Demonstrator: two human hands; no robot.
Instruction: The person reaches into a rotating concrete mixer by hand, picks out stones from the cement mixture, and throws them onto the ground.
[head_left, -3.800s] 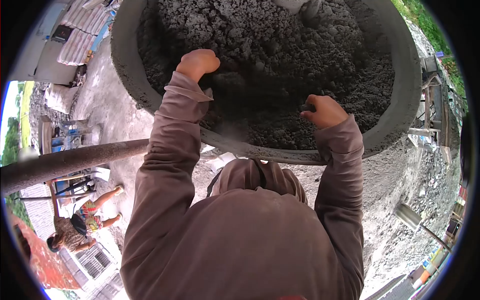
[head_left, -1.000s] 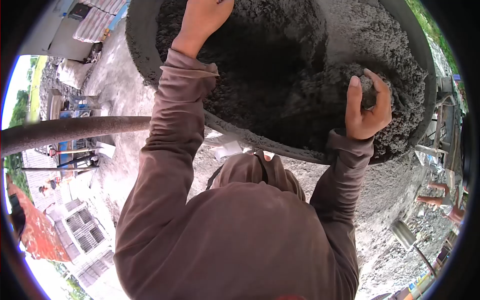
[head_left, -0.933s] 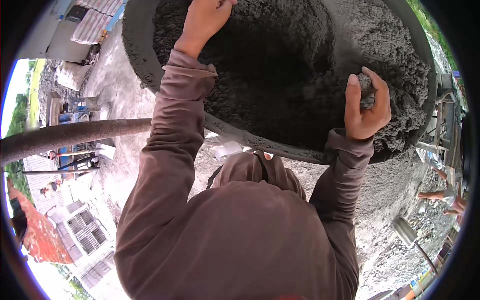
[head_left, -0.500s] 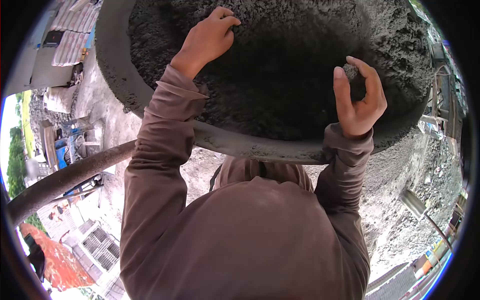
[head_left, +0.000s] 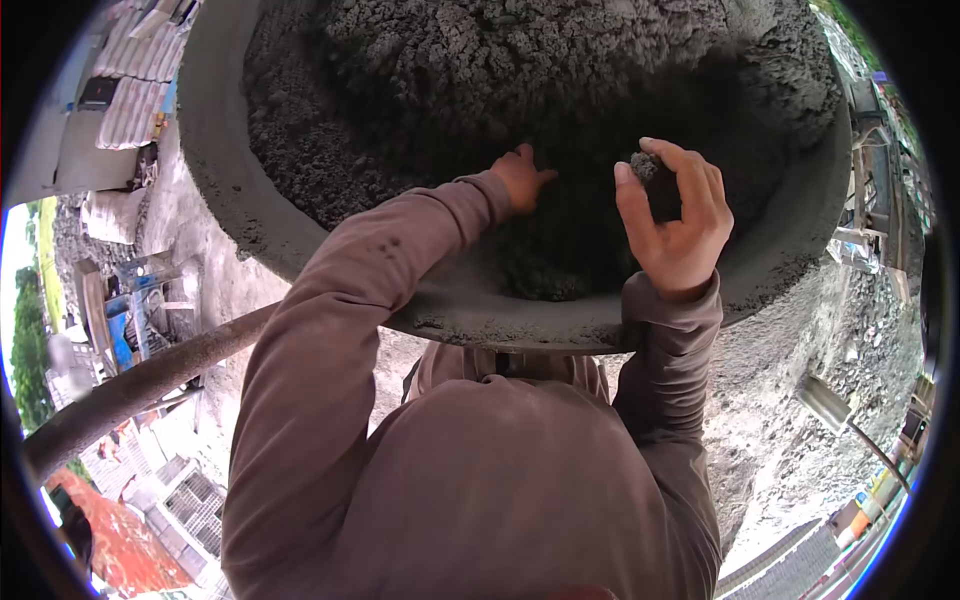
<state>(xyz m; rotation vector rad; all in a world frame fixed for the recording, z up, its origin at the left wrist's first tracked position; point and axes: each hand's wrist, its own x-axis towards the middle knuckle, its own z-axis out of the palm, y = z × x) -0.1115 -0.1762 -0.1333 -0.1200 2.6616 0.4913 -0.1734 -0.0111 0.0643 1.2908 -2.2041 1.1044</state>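
Note:
In front of me is the wide mouth of a mixer drum (head_left: 212, 120), holding grey, crumbly concrete mix (head_left: 450, 60). My left hand (head_left: 522, 180) reaches into the drum's dark hollow, close to the mix. Its visible fingers are apart, with nothing seen in them; part of the hand is in shadow. Between the thumb and fingertips of my right hand (head_left: 685, 215) is a small grey lump of concrete (head_left: 644, 166). That hand is raised above the near right part of the drum, and its forearm crosses the rim.
A thick metal bar (head_left: 150, 385) runs from the drum's left side. Stacked sacks (head_left: 140, 75) lie at the upper left. On the gravelly ground at the right is a shovel (head_left: 825, 403). Timber and a blue-painted frame (head_left: 135, 310) stand at the left.
My left hand has moved right and down, deeper into the drum, and its fingers have spread. My right hand has shifted slightly left and down in view, still pinching the lump.

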